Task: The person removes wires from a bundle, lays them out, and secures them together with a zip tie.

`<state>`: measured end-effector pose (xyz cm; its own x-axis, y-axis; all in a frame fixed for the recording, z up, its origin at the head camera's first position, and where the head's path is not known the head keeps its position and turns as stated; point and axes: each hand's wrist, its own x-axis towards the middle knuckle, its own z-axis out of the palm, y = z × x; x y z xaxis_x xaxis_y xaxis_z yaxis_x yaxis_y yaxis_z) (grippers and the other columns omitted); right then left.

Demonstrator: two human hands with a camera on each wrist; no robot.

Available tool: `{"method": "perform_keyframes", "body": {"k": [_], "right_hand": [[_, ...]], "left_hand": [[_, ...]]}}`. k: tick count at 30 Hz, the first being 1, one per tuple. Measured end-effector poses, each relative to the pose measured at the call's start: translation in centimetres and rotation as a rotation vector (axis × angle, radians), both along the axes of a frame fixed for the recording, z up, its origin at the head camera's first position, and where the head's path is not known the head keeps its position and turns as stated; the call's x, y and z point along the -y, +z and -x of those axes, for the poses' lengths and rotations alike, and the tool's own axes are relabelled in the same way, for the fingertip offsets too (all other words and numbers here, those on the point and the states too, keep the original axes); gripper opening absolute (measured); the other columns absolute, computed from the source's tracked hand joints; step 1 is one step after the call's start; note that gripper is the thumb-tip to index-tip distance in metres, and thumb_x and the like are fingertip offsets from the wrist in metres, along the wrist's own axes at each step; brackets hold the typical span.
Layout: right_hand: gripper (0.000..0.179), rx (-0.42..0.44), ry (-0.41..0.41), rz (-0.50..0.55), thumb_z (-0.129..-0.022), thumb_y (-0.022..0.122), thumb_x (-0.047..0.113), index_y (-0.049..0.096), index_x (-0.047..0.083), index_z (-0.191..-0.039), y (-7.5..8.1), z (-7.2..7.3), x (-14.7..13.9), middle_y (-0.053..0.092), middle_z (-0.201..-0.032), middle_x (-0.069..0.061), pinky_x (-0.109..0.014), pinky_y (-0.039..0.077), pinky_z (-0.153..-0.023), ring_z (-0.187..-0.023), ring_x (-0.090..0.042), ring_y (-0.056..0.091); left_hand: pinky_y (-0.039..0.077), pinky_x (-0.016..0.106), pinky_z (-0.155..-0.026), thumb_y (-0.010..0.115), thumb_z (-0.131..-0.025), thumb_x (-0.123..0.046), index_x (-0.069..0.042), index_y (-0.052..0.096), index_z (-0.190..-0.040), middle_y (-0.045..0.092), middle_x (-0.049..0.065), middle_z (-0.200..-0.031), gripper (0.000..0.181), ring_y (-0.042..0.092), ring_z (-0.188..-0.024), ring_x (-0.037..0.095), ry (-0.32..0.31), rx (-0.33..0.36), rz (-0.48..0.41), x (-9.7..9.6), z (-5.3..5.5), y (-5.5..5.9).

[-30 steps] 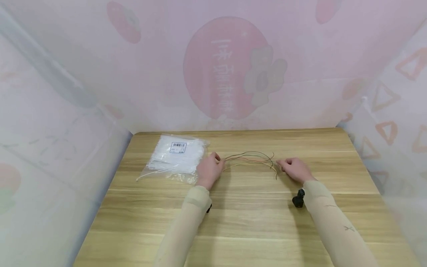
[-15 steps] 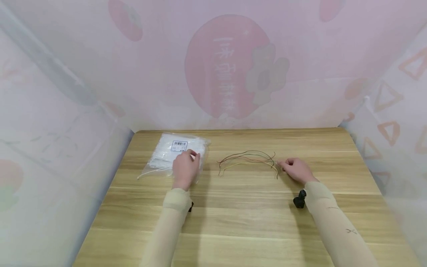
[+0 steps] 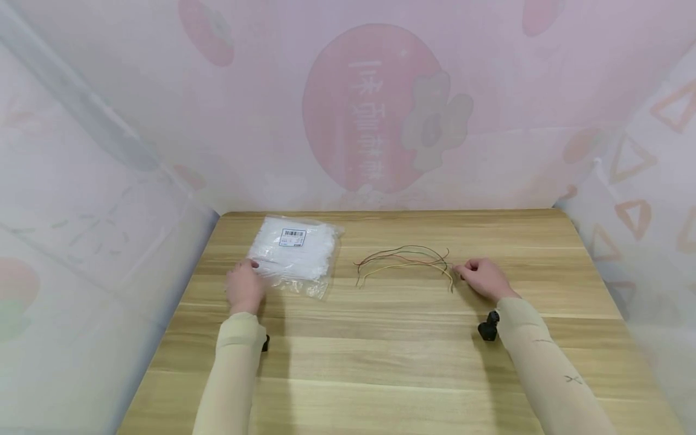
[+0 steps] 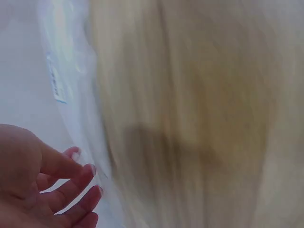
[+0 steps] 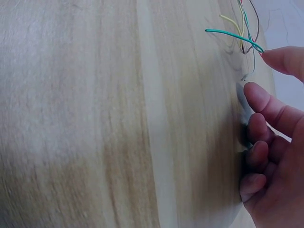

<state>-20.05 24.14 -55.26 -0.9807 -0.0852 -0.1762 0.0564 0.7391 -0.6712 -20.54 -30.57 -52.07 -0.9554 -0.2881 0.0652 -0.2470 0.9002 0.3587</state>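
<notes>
My left hand (image 3: pixel 244 287) is at the near left corner of a clear plastic bag (image 3: pixel 296 257) of white strips that look like cable ties. In the left wrist view its fingers (image 4: pixel 71 192) are loosely bent, with nothing plainly held, and the bag (image 4: pixel 78 80) lies beyond them. Several thin coloured wires (image 3: pixel 399 264) arch across the table to the right of the bag. Just off their right ends is my right hand (image 3: pixel 484 279). The right wrist view shows its thumb and forefinger apart, near the tip of a green wire (image 5: pixel 228 33).
A wood-grain table (image 3: pixel 370 356) bears everything. Pale printed curtains (image 3: pixel 244 151) enclose it at the back and both sides. A printed label (image 3: pixel 292 237) is on the bag. Beside my right sleeve is a small black device (image 3: pixel 488 329).
My left hand has left the wires' left ends, passed over the bag and reached its near left corner. Those wire ends now lie spread on the table. My right hand has hardly moved.
</notes>
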Motion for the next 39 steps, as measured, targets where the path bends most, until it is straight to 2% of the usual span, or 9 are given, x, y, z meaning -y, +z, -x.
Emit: {"method": "perform_keyframes", "body": {"k": [4,7,10,15,19,24,29,35,39], "right_hand": [[0.042,-0.006,0.004,-0.002,-0.103,0.055,0.046,0.061,0.009,-0.083,0.0,0.0,0.0,0.051,-0.069,-0.002,-0.035,0.034,-0.062,-0.062,-0.020,0.044],[0.043,-0.006,0.003,0.001,-0.103,0.055,0.046,0.062,0.009,-0.084,0.0,0.0,0.1,0.052,-0.070,-0.002,-0.035,0.034,-0.063,-0.063,-0.020,0.044],[0.043,-0.005,0.000,0.006,-0.103,0.055,0.047,0.062,0.009,-0.084,-0.1,0.0,0.1,0.052,-0.070,-0.002,-0.036,0.034,-0.063,-0.063,-0.021,0.044],[0.044,-0.006,-0.002,0.004,-0.103,0.055,0.047,0.062,0.008,-0.083,-0.2,0.0,0.1,0.052,-0.070,-0.003,-0.036,0.035,-0.063,-0.063,-0.021,0.045],[0.043,-0.004,-0.005,-0.002,-0.103,0.055,0.046,0.063,0.009,-0.084,-0.3,-0.1,0.1,0.053,-0.071,-0.003,-0.036,0.035,-0.063,-0.064,-0.021,0.045],[0.042,-0.013,0.000,-0.003,-0.103,0.055,0.045,0.064,0.009,-0.084,-0.3,-0.1,0.2,0.053,-0.071,-0.003,-0.036,0.035,-0.064,-0.065,-0.021,0.045],[0.042,-0.006,-0.005,0.001,-0.103,0.055,0.045,0.063,0.009,-0.084,-0.4,-0.1,0.2,0.053,-0.071,-0.003,-0.036,0.035,-0.064,-0.065,-0.021,0.045],[0.041,0.009,-0.003,0.005,-0.103,0.054,0.046,0.062,0.009,-0.085,-0.6,0.0,0.1,0.054,-0.073,-0.003,-0.036,0.035,-0.063,-0.064,-0.021,0.045],[0.041,0.007,-0.004,0.007,-0.103,0.055,0.045,0.063,0.009,-0.085,-0.7,0.1,0.0,0.054,-0.073,-0.003,-0.036,0.035,-0.063,-0.064,-0.021,0.045]], "left_hand": [[0.044,0.059,-0.088,0.067,-0.087,-0.012,0.002,0.064,-0.113,0.066,0.028,-0.110,0.030,0.060,-0.101,0.048,0.010,0.069,0.041,1.5,-0.3,-0.1],[0.041,0.061,-0.090,0.072,-0.089,-0.021,0.000,0.065,-0.111,0.067,0.027,-0.110,0.031,0.061,-0.101,0.048,0.011,0.094,0.029,2.1,-0.5,-0.1],[0.043,0.061,-0.087,0.069,-0.090,-0.019,0.000,0.067,-0.107,0.069,0.026,-0.107,0.025,0.063,-0.098,0.047,0.012,0.105,0.026,2.3,-0.7,-0.2],[0.050,0.056,-0.071,0.063,-0.089,-0.012,0.000,0.072,-0.098,0.070,0.024,-0.099,0.017,0.065,-0.091,0.045,0.012,0.112,0.001,2.3,-0.9,-0.2],[0.051,0.052,-0.064,0.063,-0.088,-0.015,-0.004,0.073,-0.100,0.071,0.019,-0.097,0.019,0.066,-0.089,0.042,-0.002,0.101,-0.036,1.8,-0.8,-0.1],[0.052,0.053,-0.066,0.056,-0.094,-0.018,-0.005,0.074,-0.109,0.072,0.021,-0.105,0.027,0.067,-0.093,0.044,-0.026,0.068,-0.056,1.1,-0.5,0.6],[0.050,0.054,-0.071,0.052,-0.097,-0.018,0.000,0.070,-0.114,0.069,0.027,-0.104,0.031,0.065,-0.092,0.046,-0.046,0.020,-0.086,0.4,-0.3,1.8],[0.049,0.048,-0.075,0.059,-0.093,-0.028,0.003,0.067,-0.115,0.069,0.025,-0.099,0.039,0.061,-0.086,0.038,-0.076,-0.011,-0.134,-0.1,-0.1,3.2],[0.048,0.050,-0.080,0.054,-0.096,-0.034,0.005,0.067,-0.114,0.068,0.025,-0.101,0.044,0.060,-0.088,0.039,-0.068,-0.070,-0.175,-0.6,0.2,4.2]]}}
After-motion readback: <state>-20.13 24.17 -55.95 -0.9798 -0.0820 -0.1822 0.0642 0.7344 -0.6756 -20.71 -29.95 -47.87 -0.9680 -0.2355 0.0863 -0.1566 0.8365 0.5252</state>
